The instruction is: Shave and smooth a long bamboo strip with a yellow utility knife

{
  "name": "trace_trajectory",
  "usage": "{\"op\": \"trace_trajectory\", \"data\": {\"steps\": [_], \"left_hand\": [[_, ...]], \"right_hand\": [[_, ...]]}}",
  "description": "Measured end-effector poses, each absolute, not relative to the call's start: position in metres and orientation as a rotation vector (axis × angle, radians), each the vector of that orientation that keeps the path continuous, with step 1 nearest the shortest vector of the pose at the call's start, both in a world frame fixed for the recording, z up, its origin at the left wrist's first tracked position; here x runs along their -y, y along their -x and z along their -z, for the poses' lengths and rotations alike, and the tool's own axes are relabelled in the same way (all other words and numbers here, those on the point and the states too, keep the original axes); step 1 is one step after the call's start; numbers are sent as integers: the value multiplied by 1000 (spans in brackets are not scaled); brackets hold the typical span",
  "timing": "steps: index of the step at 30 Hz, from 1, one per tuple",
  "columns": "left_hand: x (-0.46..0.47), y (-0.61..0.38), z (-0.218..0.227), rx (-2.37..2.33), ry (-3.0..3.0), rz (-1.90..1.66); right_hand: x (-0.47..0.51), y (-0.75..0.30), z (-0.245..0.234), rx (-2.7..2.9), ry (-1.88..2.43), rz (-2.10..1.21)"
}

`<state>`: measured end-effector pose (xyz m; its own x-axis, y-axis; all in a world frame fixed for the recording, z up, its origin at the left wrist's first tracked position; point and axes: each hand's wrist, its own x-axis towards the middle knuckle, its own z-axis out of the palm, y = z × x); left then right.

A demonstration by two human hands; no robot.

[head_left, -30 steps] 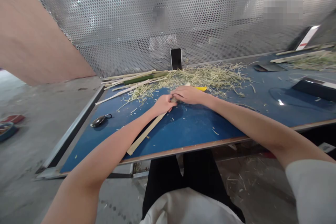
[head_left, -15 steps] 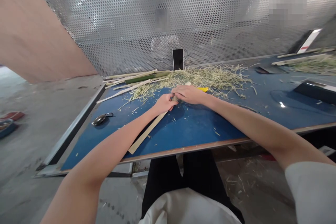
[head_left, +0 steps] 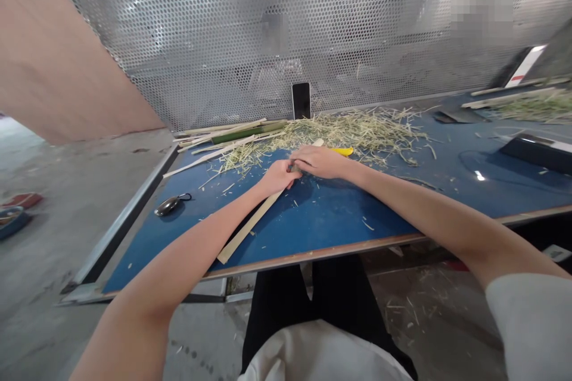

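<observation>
A long pale bamboo strip (head_left: 250, 225) lies slantwise over the blue table, its near end by the front edge. My left hand (head_left: 279, 177) is closed on it, fingers curled around the middle part. Right against it, my right hand (head_left: 318, 161) is closed over the same strip, whose far tip shows just past the knuckles. Something small and greyish between the hands is mostly covered, so I cannot tell what it is. A yellow handle-like piece (head_left: 343, 151) shows just behind my right wrist; its other end is hidden.
Thin bamboo shavings (head_left: 357, 131) are heaped behind my hands. Several strips and a green bamboo piece (head_left: 241, 132) lie at the back left. A phone (head_left: 301, 101) leans on the perforated metal panel (head_left: 214, 41). A dark oval object (head_left: 167, 206) sits left; a black box-like object (head_left: 536, 155) right.
My hands stay together on the strip with hardly any movement. The whole view has shifted very slightly.
</observation>
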<state>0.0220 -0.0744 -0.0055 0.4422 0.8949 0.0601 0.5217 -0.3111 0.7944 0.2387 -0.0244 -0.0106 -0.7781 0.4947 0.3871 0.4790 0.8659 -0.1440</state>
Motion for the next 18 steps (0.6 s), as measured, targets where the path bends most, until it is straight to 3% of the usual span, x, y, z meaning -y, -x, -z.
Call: {"op": "trace_trajectory", "data": {"steps": [8, 18], "left_hand": [[83, -25, -5, -1227, -1933, -606], [75, -23, 3, -1201, -1924, -667]], "right_hand": [[0, -260, 13, 2531, 928, -66], [14, -248, 10, 2632, 776, -68]]}}
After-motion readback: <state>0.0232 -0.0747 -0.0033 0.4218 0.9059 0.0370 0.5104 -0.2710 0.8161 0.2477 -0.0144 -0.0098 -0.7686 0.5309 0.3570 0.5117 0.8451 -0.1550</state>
